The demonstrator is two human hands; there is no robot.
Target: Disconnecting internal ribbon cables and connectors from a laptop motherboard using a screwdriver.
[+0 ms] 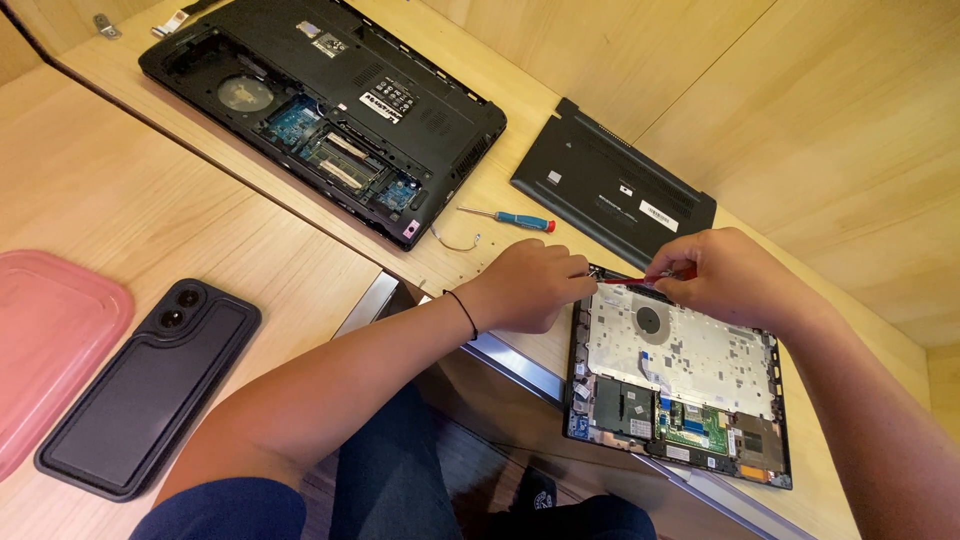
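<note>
An opened slim laptop (690, 390) lies bottom-up at the desk's near edge, its circuit boards and pale inner plate showing. My right hand (730, 275) grips a red-handled screwdriver (625, 281) over the laptop's far left corner. My left hand (530, 285) is curled at that same corner, its fingertips meeting the screwdriver's tip. A black band sits on my left wrist. What lies under the tip is hidden by my fingers.
A removed black bottom cover (610, 185) leans by the back wall. A blue-handled screwdriver (515, 219) and a thin loose wire (455, 243) lie beside it. A larger opened black laptop (330, 110) lies far left. A black-cased phone (150, 390) and a pink tray (50, 340) rest on the left surface.
</note>
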